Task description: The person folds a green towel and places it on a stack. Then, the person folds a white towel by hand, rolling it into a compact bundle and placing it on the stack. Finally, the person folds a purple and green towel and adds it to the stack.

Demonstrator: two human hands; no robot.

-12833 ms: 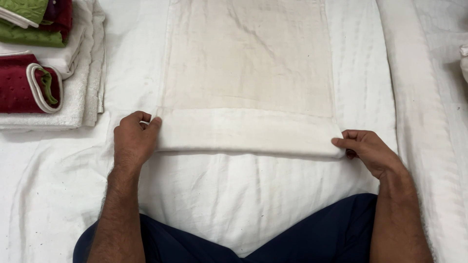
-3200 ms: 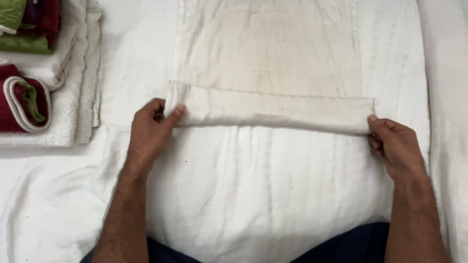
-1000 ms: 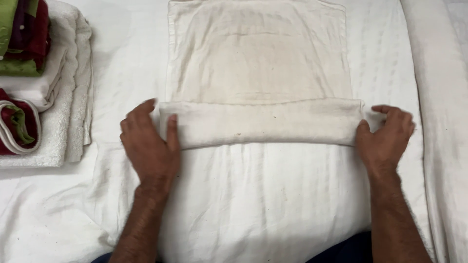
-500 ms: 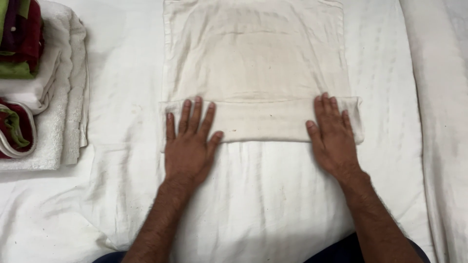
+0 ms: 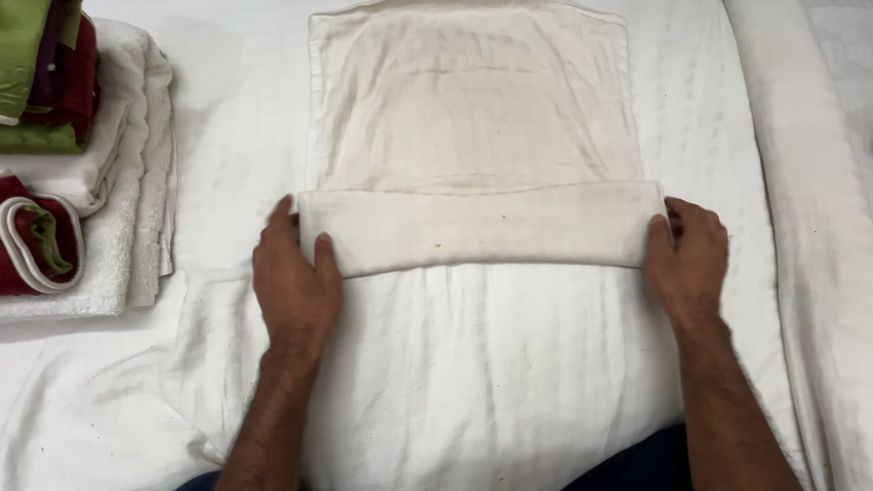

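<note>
An off-white, faintly stained towel [image 5: 468,100] lies flat on a white bedsheet [image 5: 491,373]. Its near end is rolled into a flat band [image 5: 477,229] that runs from side to side. My left hand [image 5: 296,282] grips the band's left end, thumb on top and fingers curled around the edge. My right hand [image 5: 688,259] holds the band's right end the same way. The far part of the towel stays spread out beyond the band.
At the left edge sits a stack of folded white towels [image 5: 118,182] with green and maroon cloth [image 5: 41,77] on top, and a rolled maroon towel [image 5: 36,241] in front. A long white bolster [image 5: 818,209] runs along the right side.
Half a second ago both hands lay flat, pressing on the rolled band. Now they have moved out to its two ends and taken hold of it.
</note>
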